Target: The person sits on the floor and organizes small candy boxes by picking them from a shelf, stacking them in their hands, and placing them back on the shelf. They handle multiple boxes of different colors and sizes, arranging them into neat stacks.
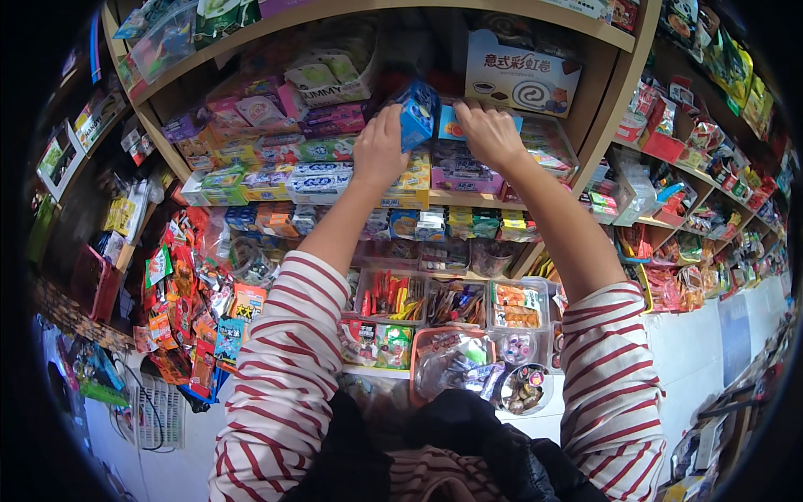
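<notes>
My left hand grips a blue printed carton, held tilted above the front of a wooden shelf. Beside it, my right hand curls over the top of a light blue box with an orange picture on it. That box rests above a pink and purple candy box. Yellow packs stand below my left hand. Behind my right hand is a white carton with a picture of a rolled cake. Most of the light blue box is hidden under my right fingers.
A display box of gummy packs sits left at the back. Rows of small candy boxes line the shelf front. Lower down are plastic bins of snacks and a pink basket. Red snack packets pile at left; an upper shelf board runs overhead.
</notes>
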A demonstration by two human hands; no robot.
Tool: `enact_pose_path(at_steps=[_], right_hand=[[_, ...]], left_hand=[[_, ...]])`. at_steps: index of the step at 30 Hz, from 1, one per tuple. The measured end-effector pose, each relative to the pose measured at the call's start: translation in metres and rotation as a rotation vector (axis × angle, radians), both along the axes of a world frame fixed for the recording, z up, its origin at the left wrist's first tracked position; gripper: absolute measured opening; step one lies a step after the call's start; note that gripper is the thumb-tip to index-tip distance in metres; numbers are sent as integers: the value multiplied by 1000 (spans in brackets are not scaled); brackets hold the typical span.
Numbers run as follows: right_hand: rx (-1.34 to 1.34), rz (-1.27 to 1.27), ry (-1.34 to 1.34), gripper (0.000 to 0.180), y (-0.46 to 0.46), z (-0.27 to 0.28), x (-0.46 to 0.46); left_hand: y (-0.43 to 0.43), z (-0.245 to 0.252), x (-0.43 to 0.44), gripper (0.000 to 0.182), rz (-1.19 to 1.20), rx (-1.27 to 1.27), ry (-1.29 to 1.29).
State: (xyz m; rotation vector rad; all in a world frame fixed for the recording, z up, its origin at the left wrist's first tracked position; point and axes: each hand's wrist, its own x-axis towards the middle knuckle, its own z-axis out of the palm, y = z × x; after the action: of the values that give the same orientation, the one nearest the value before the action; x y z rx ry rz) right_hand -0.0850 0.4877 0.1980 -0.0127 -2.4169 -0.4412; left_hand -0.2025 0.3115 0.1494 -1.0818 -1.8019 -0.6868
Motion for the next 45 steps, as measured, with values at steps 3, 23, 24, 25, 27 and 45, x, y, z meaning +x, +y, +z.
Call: enact_pose_path(at_steps=[3,23,24,25,27,45], right_hand=[[58,-4,56,22,-1,-5,-1],[-32,-38,-160,41,-8,0,-2],[-40,-64,-198,37,-8,-3,-3],[-27,-49,-171,33,-7,-6,-4],[81,-40,-56,32,-10,-18,-5],[-432,45,-406,60,-7,-16,4]], left_hand=[[-5,0,1,77,-15,-74,46],[-12,5,-5,80,-90,-143,63],[-12,7,-5,79,-78,-81,97],[-12,9,-6,79,-94,-100,57],[-13,12,-7,79,-127,-138,-30],[10,26,6,68,-268,27,143]])
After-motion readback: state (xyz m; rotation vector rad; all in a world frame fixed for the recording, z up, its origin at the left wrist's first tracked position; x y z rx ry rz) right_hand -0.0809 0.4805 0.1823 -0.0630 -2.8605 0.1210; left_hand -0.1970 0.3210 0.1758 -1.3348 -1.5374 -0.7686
